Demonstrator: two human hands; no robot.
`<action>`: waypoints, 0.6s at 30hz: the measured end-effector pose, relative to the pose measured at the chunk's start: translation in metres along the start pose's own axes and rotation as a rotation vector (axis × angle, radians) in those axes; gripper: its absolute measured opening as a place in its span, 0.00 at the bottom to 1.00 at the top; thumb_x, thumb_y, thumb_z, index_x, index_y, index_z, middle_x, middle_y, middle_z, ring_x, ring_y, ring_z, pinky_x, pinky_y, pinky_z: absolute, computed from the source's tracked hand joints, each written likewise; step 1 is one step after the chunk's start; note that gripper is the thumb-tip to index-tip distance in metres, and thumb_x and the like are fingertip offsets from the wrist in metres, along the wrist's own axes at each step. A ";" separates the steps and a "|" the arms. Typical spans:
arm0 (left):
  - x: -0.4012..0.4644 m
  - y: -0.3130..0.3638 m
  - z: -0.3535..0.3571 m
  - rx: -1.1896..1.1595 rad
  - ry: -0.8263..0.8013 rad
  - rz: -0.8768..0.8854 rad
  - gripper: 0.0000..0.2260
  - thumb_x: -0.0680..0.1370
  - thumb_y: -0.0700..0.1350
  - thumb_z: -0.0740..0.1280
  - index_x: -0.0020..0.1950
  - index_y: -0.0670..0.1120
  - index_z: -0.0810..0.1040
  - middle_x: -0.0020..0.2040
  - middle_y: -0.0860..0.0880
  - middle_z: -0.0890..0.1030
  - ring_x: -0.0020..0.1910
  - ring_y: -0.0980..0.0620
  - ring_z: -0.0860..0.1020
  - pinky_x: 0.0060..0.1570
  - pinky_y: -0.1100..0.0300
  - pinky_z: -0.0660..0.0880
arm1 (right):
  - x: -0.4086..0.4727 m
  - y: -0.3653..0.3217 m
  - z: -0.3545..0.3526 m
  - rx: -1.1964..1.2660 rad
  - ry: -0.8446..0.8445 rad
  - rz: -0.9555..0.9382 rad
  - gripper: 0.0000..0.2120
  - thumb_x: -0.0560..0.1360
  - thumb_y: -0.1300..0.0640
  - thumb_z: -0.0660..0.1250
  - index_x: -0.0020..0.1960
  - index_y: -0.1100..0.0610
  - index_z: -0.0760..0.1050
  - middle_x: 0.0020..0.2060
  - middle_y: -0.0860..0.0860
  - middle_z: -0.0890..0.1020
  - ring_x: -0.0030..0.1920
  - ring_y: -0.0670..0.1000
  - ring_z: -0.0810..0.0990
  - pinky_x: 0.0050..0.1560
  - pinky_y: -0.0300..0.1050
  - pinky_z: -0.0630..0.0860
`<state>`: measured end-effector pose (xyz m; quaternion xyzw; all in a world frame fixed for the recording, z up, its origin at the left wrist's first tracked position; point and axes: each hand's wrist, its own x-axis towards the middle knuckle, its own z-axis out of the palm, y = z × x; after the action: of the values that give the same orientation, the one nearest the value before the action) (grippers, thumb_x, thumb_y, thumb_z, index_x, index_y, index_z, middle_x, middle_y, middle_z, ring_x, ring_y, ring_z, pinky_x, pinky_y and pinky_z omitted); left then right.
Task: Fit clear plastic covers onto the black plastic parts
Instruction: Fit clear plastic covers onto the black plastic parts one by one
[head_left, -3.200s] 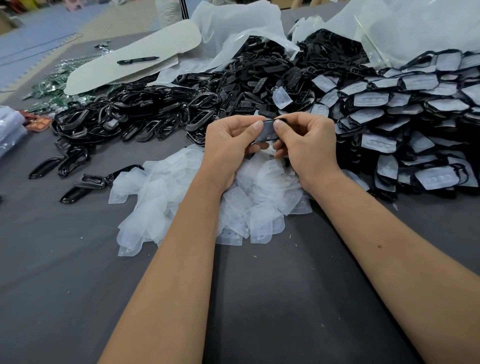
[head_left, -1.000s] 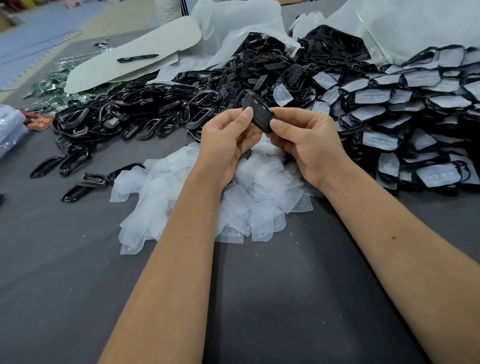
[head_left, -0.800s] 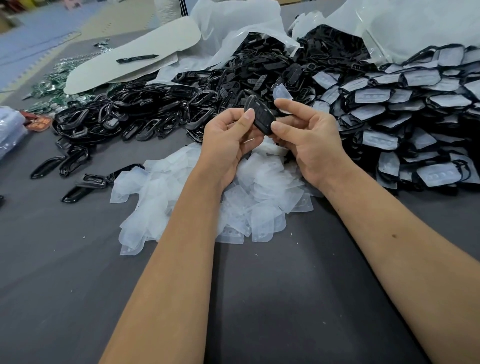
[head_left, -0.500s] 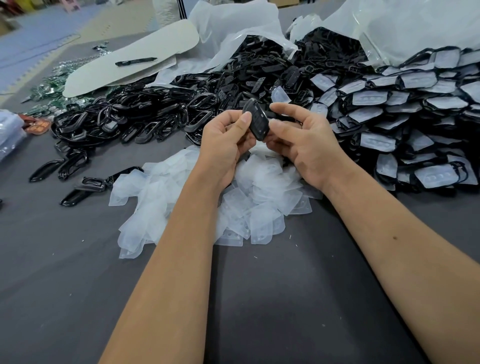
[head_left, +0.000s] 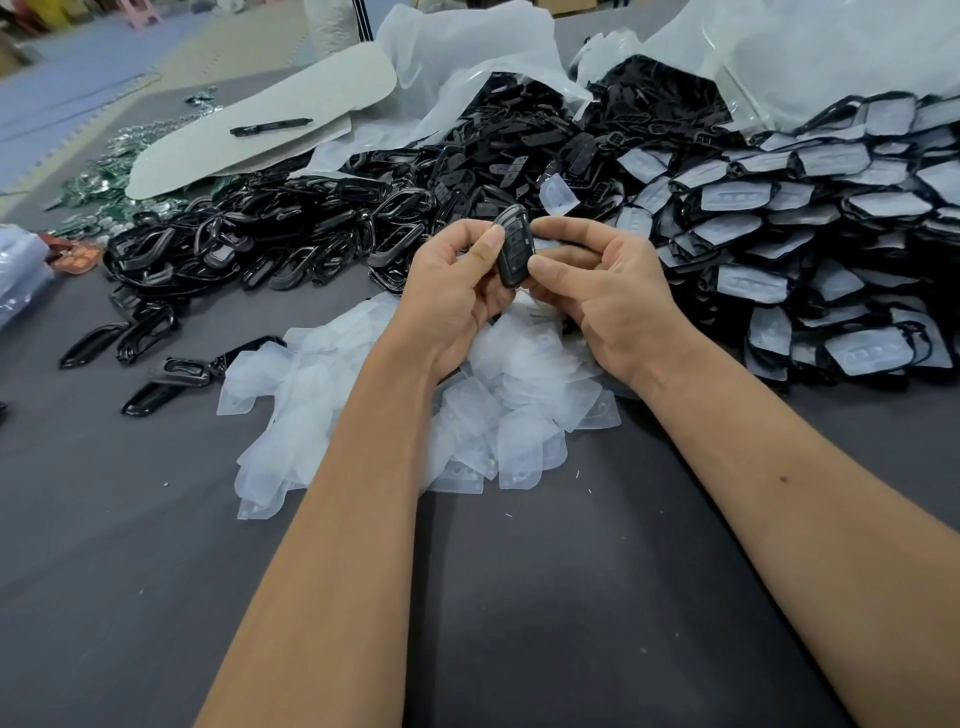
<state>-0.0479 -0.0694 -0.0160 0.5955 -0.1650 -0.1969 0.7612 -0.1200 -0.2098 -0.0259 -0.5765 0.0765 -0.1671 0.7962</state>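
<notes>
My left hand (head_left: 457, 291) and right hand (head_left: 602, 280) pinch the black part (head_left: 511, 249), now turned upright; cover looks seated, ready for stacking.

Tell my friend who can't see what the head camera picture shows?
Two hands, the left hand and right hand, pinch one black plastic part above a pile of clear covers. Heaps of black parts lie beyond on a grey table.
</notes>
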 end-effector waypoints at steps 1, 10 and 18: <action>0.000 0.000 -0.001 -0.003 0.001 -0.002 0.09 0.86 0.40 0.61 0.48 0.42 0.76 0.40 0.45 0.77 0.37 0.52 0.71 0.33 0.65 0.74 | 0.000 -0.001 0.000 0.000 -0.002 -0.005 0.16 0.76 0.72 0.72 0.63 0.65 0.79 0.39 0.54 0.86 0.43 0.53 0.86 0.50 0.46 0.84; 0.015 0.016 0.015 0.524 0.058 0.299 0.11 0.77 0.41 0.75 0.39 0.54 0.81 0.32 0.52 0.79 0.35 0.51 0.78 0.40 0.57 0.77 | 0.009 -0.033 -0.031 -0.630 0.011 -0.358 0.13 0.75 0.72 0.73 0.55 0.59 0.86 0.45 0.48 0.87 0.46 0.45 0.87 0.54 0.44 0.83; 0.059 0.007 0.106 0.972 0.101 0.555 0.16 0.78 0.41 0.73 0.66 0.49 0.82 0.55 0.51 0.84 0.52 0.55 0.79 0.58 0.63 0.73 | 0.020 -0.082 -0.088 -1.263 0.479 -0.605 0.10 0.78 0.61 0.72 0.57 0.54 0.87 0.50 0.51 0.87 0.54 0.50 0.82 0.54 0.35 0.72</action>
<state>-0.0474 -0.1861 0.0172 0.8208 -0.3504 0.1383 0.4294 -0.1433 -0.3187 0.0243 -0.8683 0.1678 -0.4247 0.1936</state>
